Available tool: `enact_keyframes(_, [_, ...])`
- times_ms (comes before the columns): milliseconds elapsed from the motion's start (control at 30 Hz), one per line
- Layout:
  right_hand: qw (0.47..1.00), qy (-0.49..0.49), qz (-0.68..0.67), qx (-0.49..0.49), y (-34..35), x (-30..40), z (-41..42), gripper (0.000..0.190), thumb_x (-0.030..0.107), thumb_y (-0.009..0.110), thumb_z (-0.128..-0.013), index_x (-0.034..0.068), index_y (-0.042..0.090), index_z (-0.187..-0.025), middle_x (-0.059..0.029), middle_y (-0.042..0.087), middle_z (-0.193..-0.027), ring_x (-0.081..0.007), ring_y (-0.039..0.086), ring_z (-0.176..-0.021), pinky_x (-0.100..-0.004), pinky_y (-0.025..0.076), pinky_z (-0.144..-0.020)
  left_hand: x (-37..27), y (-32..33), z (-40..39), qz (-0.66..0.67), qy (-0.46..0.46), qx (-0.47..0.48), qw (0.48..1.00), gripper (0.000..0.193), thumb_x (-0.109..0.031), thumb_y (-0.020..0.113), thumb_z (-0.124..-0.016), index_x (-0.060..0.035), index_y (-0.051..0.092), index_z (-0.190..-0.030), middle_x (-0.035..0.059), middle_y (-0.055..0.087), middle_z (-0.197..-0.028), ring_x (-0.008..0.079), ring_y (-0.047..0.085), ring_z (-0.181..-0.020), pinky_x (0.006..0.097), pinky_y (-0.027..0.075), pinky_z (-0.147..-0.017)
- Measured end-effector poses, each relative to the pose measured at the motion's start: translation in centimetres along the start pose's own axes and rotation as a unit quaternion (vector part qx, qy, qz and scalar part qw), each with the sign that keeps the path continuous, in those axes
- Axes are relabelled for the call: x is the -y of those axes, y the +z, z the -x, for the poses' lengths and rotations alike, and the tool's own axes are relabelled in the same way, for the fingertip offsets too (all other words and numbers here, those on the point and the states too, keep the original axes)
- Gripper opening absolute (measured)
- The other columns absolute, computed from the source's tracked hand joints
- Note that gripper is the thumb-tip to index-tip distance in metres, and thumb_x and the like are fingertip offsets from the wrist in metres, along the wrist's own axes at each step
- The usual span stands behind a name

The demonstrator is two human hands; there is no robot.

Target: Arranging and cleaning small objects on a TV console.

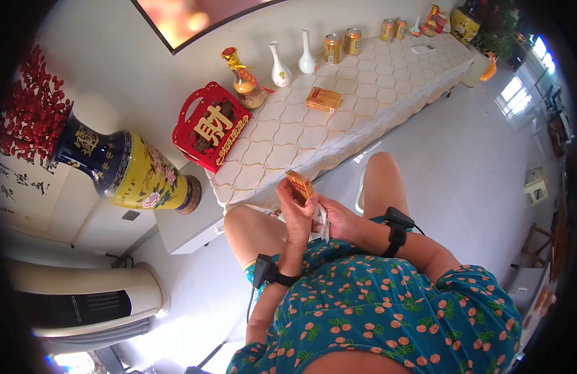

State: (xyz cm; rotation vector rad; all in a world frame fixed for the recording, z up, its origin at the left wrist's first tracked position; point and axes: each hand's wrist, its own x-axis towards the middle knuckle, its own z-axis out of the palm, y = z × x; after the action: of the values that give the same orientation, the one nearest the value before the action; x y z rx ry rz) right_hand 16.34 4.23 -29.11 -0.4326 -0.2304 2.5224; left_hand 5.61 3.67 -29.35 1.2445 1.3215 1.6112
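My left hand [294, 205] grips a small orange box [299, 183], holding it tilted above my lap, close to the front edge of the cloth-covered cabinet. Beside it, my right hand [339, 219] holds a crumpled white cloth or tissue [322, 221], its lower end hanging free. The two hands are close together. Whether the cloth touches the box is hidden by my fingers. A small stack of similar orange boxes [324, 99] lies on the patterned tablecloth [288, 135] beyond my hands.
Along the cabinet stand a red gift box [211, 126], a decorated glass bottle [248, 89], two white vases [280, 70] and several gold cans [333, 49]. A large blue-and-yellow vase [143, 173] with red berry branches is at left, near a floor-standing air conditioner [96, 294].
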Motion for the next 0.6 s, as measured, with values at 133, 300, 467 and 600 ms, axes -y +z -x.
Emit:
enact_keyframes(133, [0.997, 0.012, -0.013, -0.070, -0.7, 0.3, 0.0, 0.025, 0.030, 0.046, -0.089, 0.007, 0.055, -0.087, -0.0029, 0.054, -0.069, -0.0120, 0.048, -0.055, -0.0233, 0.038, -0.045, 0.0, -0.1, -0.7, -0.098, 0.026, -0.031, 0.994, 0.049, -0.006, 0.064, -0.073, -0.0003, 0.035, -0.113, 0.0105, 0.051, -0.094, 0.0183, 0.051, -0.085, 0.0297, 0.043, -0.080])
enact_keyframes(300, [0.989, 0.012, 0.106, -0.101, -1.8, 1.9, 0.4, 0.023, 0.027, 0.051, -0.087, 0.004, 0.055, -0.091, -0.0036, 0.053, -0.067, -0.0131, 0.048, -0.055, -0.0240, 0.039, -0.046, 1.6, -1.5, -3.5, -0.170, -0.023, -0.027, 0.985, 0.056, -0.012, 0.071, -0.068, -0.0004, 0.037, -0.111, 0.0106, 0.050, -0.091, 0.0202, 0.051, -0.084, 0.0315, 0.043, -0.078])
enact_keyframes(467, [0.925, -0.094, 0.325, -0.170, -3.4, 5.8, -0.1, 0.016, 0.019, 0.055, -0.082, 0.007, 0.056, -0.091, -0.0052, 0.054, -0.069, -0.0147, 0.052, -0.059, -0.0275, 0.043, -0.049, 2.4, -3.3, -7.6, -0.359, -0.041, -0.071, 0.930, 0.067, -0.022, 0.075, -0.063, -0.0009, 0.037, -0.114, 0.0187, 0.052, -0.102, 0.0352, 0.053, -0.094, 0.0391, 0.044, -0.080])
enact_keyframes(600, [0.618, -0.311, 0.677, -0.249, -5.1, 11.9, -1.6, 0.015, 0.010, 0.055, -0.074, 0.007, 0.055, -0.089, -0.0111, 0.057, -0.073, -0.0221, 0.057, -0.067, -0.0336, 0.046, -0.057, 3.5, -3.5, -10.6, -0.410, -0.036, -0.093, 0.907, 0.073, -0.024, 0.074, -0.065, 0.0016, 0.034, -0.119, 0.0203, 0.050, -0.110, 0.0346, 0.051, -0.100, 0.0389, 0.042, -0.085])
